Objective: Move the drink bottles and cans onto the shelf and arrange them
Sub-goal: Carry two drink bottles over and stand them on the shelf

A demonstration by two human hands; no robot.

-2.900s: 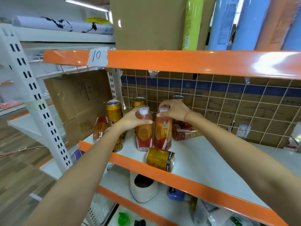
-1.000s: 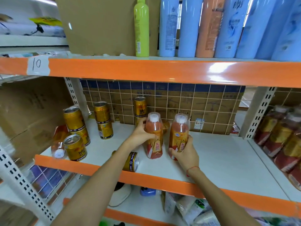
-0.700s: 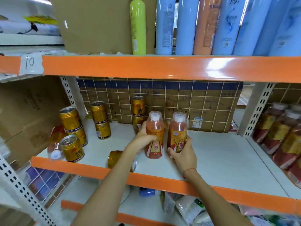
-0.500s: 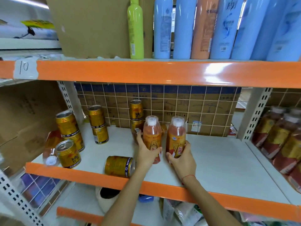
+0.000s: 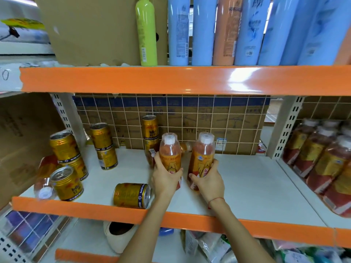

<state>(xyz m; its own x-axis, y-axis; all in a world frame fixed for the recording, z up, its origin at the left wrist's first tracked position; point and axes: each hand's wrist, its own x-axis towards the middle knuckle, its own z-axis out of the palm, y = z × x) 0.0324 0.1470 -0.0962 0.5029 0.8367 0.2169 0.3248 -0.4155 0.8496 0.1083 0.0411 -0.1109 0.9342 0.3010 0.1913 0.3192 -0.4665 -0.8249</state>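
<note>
White shelf (image 5: 247, 186) with orange front lip, wire grid behind. Left hand (image 5: 165, 179) grips one upright drink bottle (image 5: 170, 154); right hand (image 5: 209, 179) grips a second bottle (image 5: 202, 158) beside it, mid-shelf. Both: clear plastic, white caps, reddish drink, orange-gold labels. Gold can (image 5: 132, 195) lies sideways by left wrist.

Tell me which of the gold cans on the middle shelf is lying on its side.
The gold can at the shelf's front edge, just left of the left hand; the other gold cans stand upright.
</note>
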